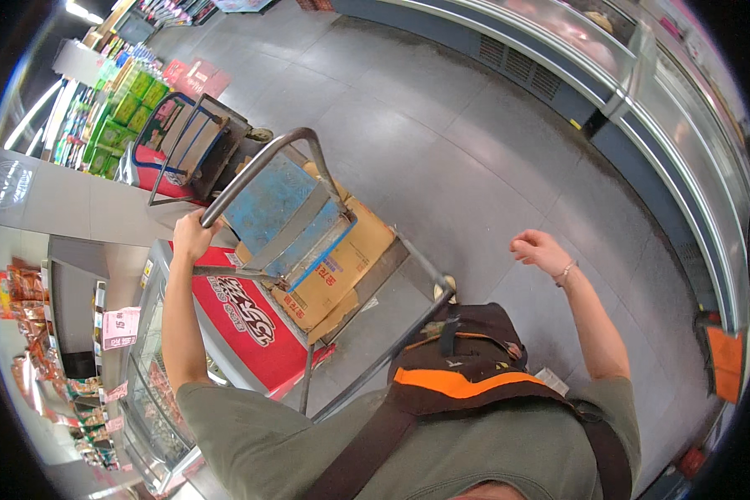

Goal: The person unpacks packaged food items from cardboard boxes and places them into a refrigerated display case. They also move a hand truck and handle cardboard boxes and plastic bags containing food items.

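My left hand (pixel 194 234) is wrapped around the grey tubular handle (pixel 259 169) of a metal platform cart. A scuffed blue metal panel (pixel 275 206) with a grey strip lies tilted within the handle's loop. Beneath it rests a cardboard carton (pixel 356 250) with printing, partly covered by the panel. More grey tubing of the frame (pixel 412 322) runs back close to my body. My right hand (pixel 540 250) hangs over the floor, apart from the cart, its fingers loosely curled with nothing visible in them. A bracelet (pixel 564 273) circles that wrist.
A chest freezer (pixel 256 319) with a red printed panel stands beside the cart on the left. Beyond is a second cart (pixel 184 144), near stacked green packs (pixel 128 106). A glass-topped display case (pixel 669 125) curves along the right. A dark bag (pixel 456 356) hangs at my front.
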A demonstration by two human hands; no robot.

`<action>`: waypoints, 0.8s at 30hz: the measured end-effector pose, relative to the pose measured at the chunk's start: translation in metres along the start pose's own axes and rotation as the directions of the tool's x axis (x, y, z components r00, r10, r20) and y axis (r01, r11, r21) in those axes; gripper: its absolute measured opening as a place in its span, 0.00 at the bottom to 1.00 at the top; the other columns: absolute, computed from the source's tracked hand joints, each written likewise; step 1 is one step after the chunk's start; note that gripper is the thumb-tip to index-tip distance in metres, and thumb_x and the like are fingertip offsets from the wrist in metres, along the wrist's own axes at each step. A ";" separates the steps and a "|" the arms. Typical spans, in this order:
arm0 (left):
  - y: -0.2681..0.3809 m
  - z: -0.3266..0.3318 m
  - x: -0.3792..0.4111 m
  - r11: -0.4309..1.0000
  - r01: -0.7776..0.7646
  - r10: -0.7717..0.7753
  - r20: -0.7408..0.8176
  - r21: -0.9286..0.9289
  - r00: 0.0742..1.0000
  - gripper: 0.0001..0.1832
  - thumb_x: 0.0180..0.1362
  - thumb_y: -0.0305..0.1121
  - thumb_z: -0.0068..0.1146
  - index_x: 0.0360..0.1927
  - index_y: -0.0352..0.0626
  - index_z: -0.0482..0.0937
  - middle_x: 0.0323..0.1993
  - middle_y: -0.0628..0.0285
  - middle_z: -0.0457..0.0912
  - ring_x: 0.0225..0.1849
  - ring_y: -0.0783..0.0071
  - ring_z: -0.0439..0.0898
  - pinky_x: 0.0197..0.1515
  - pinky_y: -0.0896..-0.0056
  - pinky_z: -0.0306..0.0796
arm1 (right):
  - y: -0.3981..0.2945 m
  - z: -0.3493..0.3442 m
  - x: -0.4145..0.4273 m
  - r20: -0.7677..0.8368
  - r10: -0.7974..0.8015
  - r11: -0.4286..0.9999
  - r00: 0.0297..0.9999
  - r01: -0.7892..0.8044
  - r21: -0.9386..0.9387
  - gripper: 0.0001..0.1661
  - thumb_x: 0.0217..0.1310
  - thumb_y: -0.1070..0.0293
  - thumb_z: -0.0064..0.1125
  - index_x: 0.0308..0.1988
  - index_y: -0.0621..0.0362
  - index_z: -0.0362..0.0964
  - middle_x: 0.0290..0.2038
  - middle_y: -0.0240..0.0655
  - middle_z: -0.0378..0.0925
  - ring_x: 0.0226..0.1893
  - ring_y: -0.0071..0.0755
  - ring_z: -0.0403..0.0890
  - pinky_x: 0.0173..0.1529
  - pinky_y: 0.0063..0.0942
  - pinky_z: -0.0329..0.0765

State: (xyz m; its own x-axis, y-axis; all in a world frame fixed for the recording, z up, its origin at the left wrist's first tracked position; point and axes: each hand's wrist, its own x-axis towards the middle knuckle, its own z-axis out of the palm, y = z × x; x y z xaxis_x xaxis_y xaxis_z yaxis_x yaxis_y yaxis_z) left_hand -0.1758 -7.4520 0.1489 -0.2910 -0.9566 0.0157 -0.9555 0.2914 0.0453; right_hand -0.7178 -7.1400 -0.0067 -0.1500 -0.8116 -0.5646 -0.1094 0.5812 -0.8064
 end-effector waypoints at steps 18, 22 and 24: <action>0.304 0.045 0.224 0.925 0.310 -0.308 0.042 -0.218 0.950 0.19 0.43 0.40 0.66 0.30 0.36 0.73 0.27 0.46 0.78 0.32 0.48 0.79 0.34 0.57 0.71 | -0.385 0.030 0.387 0.770 -0.137 0.705 0.623 -0.485 0.518 0.25 0.56 0.55 0.60 0.45 0.63 0.65 0.41 0.43 0.72 0.43 0.38 0.75 0.50 0.35 0.75; 0.394 0.086 0.253 0.785 0.402 -0.411 0.090 -0.471 0.907 0.21 0.46 0.40 0.65 0.35 0.34 0.70 0.27 0.42 0.78 0.33 0.44 0.78 0.34 0.55 0.72 | -0.366 0.008 0.448 0.576 -0.101 0.693 0.811 -0.358 0.626 0.13 0.56 0.64 0.60 0.34 0.60 0.68 0.27 0.35 0.69 0.27 0.34 0.73 0.33 0.35 0.74; 0.438 0.116 0.267 0.723 0.373 -0.414 0.068 -0.581 0.908 0.21 0.48 0.38 0.63 0.38 0.34 0.69 0.28 0.39 0.77 0.34 0.40 0.78 0.35 0.52 0.72 | -0.354 -0.021 0.476 0.500 -0.077 0.733 0.863 -0.291 0.615 0.11 0.57 0.66 0.59 0.29 0.59 0.67 0.21 0.32 0.67 0.19 0.30 0.70 0.25 0.32 0.73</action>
State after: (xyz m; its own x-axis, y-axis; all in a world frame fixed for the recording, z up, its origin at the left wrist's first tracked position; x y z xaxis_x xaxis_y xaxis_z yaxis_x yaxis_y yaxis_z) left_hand -0.6773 -7.5803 0.0575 0.1282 -0.9891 -0.0724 -0.7719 -0.1454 0.6189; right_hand -0.7707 -7.7305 0.0138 0.3700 -0.7746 -0.5129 0.5680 0.6255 -0.5349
